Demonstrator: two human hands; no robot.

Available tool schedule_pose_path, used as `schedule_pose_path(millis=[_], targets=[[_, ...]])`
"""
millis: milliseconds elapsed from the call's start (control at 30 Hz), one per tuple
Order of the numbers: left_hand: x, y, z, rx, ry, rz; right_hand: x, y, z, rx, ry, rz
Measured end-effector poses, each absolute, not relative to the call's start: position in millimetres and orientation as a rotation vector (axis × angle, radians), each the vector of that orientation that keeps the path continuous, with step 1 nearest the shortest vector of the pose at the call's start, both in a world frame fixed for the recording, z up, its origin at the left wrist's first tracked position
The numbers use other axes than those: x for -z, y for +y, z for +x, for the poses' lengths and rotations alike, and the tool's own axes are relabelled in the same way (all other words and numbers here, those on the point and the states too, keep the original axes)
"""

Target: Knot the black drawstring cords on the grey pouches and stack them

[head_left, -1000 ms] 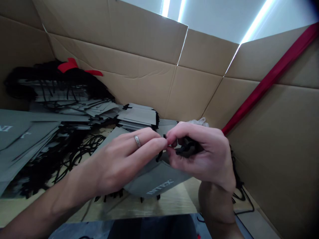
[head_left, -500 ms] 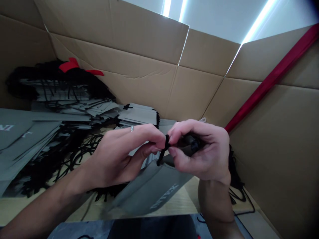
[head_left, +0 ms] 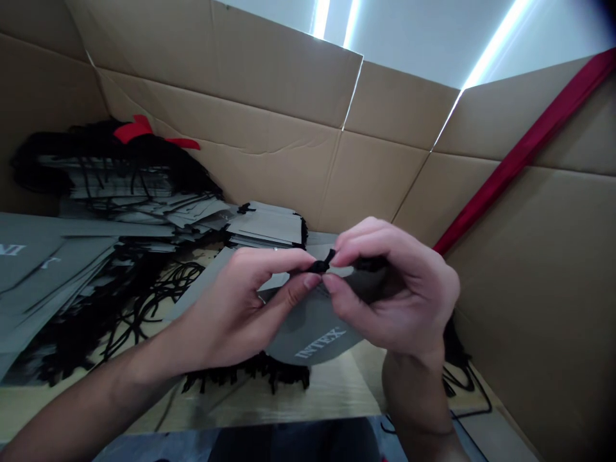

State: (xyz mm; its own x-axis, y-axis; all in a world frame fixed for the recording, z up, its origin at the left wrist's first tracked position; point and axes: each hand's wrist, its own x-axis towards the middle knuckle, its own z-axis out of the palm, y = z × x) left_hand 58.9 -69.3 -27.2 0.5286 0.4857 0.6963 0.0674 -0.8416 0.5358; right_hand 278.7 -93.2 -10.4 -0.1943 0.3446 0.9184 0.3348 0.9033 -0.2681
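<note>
A grey bag (head_left: 312, 321) with white INTEX lettering hangs below my hands, a black cord (head_left: 321, 265) at its top edge. My left hand (head_left: 250, 301) is closed, pinching the cord between thumb and forefinger at a dark knot-like bunch. Curled around from the other side, my right hand (head_left: 399, 289) has its thumb and forefinger at the cord's short upper end. A dark object (head_left: 370, 264) sits inside the curled right fingers; its kind is hidden in shadow. The bag's upper part is partly covered by both hands.
Stacked grey bags (head_left: 267, 221) with black cords stand behind my hands. More bags (head_left: 48, 276) lie at the left, beneath a pile of black cords (head_left: 72, 141) with a red strip (head_left: 135, 129). Cardboard walls (head_left: 269, 115) enclose the wooden table (head_left: 337, 398); a red band crosses the right wall.
The cord bunch has tilted from upright to nearly level between my fingertips. My right hand has shifted slightly right, and the bag has swung so its lettering sits higher.
</note>
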Motion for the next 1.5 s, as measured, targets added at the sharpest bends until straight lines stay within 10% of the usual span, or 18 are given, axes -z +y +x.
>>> schedule_pose_path(millis=[767, 1500], targets=[[22.4, -83.7, 58.1, -1.165, 0.167, 2.405, 20.2, -80.4, 276.0, -0.773, -1.834, -0.216], [25.0, -76.3, 60.3, -1.185, 0.279, 2.376, 16.9, -85.4, 289.1, -0.491, -1.805, -0.431]])
